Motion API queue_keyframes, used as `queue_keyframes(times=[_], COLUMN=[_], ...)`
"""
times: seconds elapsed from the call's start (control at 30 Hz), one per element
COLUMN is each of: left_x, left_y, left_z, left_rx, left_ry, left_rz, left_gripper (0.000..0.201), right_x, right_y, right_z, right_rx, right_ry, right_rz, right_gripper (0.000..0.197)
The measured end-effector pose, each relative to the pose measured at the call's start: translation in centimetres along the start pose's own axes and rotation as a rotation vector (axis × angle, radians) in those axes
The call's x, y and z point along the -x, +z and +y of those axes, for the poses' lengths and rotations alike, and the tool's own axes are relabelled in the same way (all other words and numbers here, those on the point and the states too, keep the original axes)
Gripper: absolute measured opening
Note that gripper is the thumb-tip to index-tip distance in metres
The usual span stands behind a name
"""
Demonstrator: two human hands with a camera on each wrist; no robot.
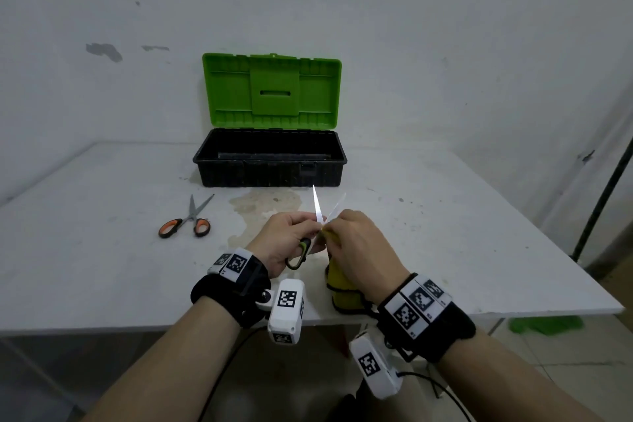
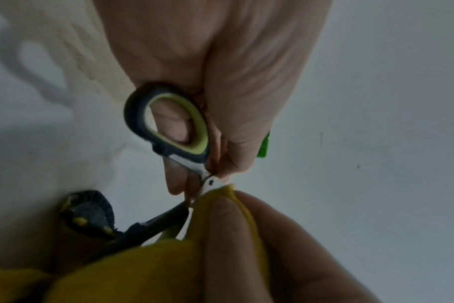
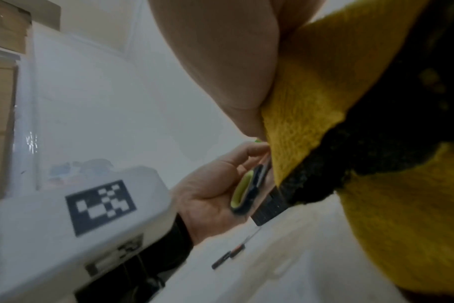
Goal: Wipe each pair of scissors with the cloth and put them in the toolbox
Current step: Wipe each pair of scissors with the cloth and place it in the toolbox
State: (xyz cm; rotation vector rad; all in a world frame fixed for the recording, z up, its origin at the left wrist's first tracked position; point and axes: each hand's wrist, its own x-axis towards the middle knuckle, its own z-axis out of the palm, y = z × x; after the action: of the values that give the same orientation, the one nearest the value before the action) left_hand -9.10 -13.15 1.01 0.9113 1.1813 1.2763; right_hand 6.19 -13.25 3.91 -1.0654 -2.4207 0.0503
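My left hand (image 1: 291, 236) holds a pair of green-handled scissors (image 1: 300, 252) above the table's near edge, blades spread and pointing up and away. The left wrist view shows the fingers gripping the scissors (image 2: 169, 123) at one handle loop. My right hand (image 1: 359, 243) pinches a yellow cloth (image 1: 342, 288) against the blades near the pivot; the cloth (image 2: 148, 264) hangs below. A second pair, the orange-handled scissors (image 1: 186, 224), lies slightly open on the table at the left. The toolbox (image 1: 270, 161) stands open at the back, black base, green lid up.
The white table (image 1: 445, 233) has a brownish stain in front of the toolbox. A dark pole (image 1: 603, 195) leans at the right edge. Something green (image 1: 544, 324) lies on the floor to the right.
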Motion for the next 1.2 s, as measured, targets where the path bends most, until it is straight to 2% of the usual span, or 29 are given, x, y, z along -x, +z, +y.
queue_keyframes(times=[0.17, 0.3, 0.4, 0.57, 0.7, 0.93, 1.07, 1.2], left_x=[0.1, 0.0, 0.1, -0.2, -0.4, 0.4, 0.4, 0.3], left_y=[0.1, -0.5, -0.9, -1.2, -1.7, -1.6, -1.3, -1.4], left_z=[-0.3, 0.2, 0.7, 0.4, 0.3, 0.9, 0.6, 0.3], left_rx=[0.071, 0.183, 0.216, 0.234, 0.125, -0.324, -0.352, -0.364], left_ry=[-0.032, -0.122, -0.147, -0.154, -0.134, 0.004, 0.038, 0.021], left_rz=[-0.051, -0.141, -0.211, -0.213, -0.244, -0.210, -0.239, -0.209], left_gripper=[0.023, 0.025, 0.029, 0.027, 0.030, 0.016, 0.014, 0.018], right_x=[0.5, -0.1, -0.3, -0.4, -0.4, -0.5, -0.7, -0.5], right_y=[0.8, -0.2, -0.9, -1.1, -1.1, -0.2, 0.1, 0.2], right_z=[0.6, 1.5, 1.8, 2.1, 2.6, 3.5, 4.0, 5.3], right_rx=[-0.072, -0.167, -0.223, -0.307, -0.416, -0.463, -0.472, -0.512], right_ry=[0.070, 0.152, 0.152, 0.121, 0.127, 0.152, 0.181, 0.265], right_rz=[-0.041, -0.039, -0.042, -0.038, -0.024, -0.038, -0.030, -0.017], right_gripper=[0.021, 0.018, 0.017, 0.016, 0.013, 0.015, 0.013, 0.011])
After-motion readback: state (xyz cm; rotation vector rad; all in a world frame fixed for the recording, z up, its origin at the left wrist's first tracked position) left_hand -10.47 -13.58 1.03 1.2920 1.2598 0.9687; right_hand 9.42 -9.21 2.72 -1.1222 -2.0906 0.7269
